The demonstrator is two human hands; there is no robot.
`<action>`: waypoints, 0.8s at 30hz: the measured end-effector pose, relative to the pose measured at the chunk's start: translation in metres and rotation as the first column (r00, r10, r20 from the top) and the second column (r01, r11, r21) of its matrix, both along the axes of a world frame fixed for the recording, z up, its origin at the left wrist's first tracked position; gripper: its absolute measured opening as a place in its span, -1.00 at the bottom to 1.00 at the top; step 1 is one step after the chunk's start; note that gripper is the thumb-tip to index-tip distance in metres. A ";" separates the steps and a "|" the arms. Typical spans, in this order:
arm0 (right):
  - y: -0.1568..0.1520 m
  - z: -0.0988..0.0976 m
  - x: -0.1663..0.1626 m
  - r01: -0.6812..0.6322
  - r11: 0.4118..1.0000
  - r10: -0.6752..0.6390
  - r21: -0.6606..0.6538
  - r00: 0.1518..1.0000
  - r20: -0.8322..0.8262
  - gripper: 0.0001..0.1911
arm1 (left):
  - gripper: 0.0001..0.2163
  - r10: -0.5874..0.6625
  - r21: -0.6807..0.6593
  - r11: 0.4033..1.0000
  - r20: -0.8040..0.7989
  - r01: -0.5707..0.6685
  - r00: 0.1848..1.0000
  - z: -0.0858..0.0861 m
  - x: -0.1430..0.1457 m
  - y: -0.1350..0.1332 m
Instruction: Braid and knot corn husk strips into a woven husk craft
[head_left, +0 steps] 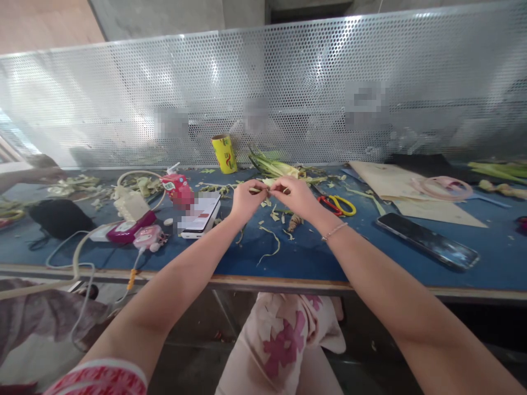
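Near the middle of the blue table, my left hand (249,198) and my right hand (290,193) meet, fingertips nearly touching. Both pinch a small pale-green plant piece (260,190), largely covered by the fingers. Just behind them lies a bunch of green leafy stalks (274,166). Shreds of peel and a thin curled strip (274,241) are scattered in front. A brown knobbly root piece (295,222) rests below my right hand. Beside my right wrist are scissors (335,205) with red and yellow handles.
A perforated metal screen (288,88) closes off the back. Left stand a yellow can (224,154), a pink box (178,189), a propped phone (201,214) and a corded charger (130,226). Right lie cardboard (405,189) and a dark phone (428,240). Another person's hand (43,170) is far left.
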State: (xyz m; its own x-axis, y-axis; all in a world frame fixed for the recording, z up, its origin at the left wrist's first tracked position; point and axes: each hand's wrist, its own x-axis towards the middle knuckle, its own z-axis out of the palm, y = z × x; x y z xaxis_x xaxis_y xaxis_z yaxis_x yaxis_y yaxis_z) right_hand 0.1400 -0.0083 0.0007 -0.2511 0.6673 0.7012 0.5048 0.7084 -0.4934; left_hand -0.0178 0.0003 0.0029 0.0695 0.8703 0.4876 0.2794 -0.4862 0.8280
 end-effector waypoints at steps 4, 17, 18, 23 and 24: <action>-0.004 0.002 -0.002 0.020 0.998 -0.025 -0.067 0.997 -0.077 -0.85 | -0.92 0.033 0.022 0.999 -0.046 -0.032 0.998 0.000 -0.001 -0.001; -0.003 0.000 -0.005 -0.220 0.902 0.056 -0.371 0.913 -0.403 -0.68 | -0.92 0.094 0.201 0.978 -0.183 -0.056 0.979 -0.002 -0.001 -0.002; -0.003 0.000 -0.004 -0.182 0.923 0.050 -0.338 0.930 -0.364 -0.69 | -0.92 0.088 0.187 0.981 -0.174 -0.055 0.981 -0.002 -0.001 -0.003; -0.002 0.001 -0.002 0.022 0.999 -0.027 -0.035 0.988 -0.149 -0.77 | -0.95 0.031 0.047 0.999 -0.102 -0.027 0.994 0.001 -0.001 -0.002; -0.001 0.001 -0.001 0.030 1.000 -0.030 -0.003 0.991 -0.132 -0.78 | -0.95 0.009 0.015 1.000 -0.074 -0.008 0.997 0.001 -0.001 -0.001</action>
State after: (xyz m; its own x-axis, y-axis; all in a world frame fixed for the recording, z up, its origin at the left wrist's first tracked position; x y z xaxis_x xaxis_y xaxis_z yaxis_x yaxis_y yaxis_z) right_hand 0.1386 -0.0096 0.0016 -0.1361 0.6742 0.7259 0.4562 0.6930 -0.5582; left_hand -0.0186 -0.0012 0.0038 0.0989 0.8637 0.4941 0.3442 -0.4956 0.7974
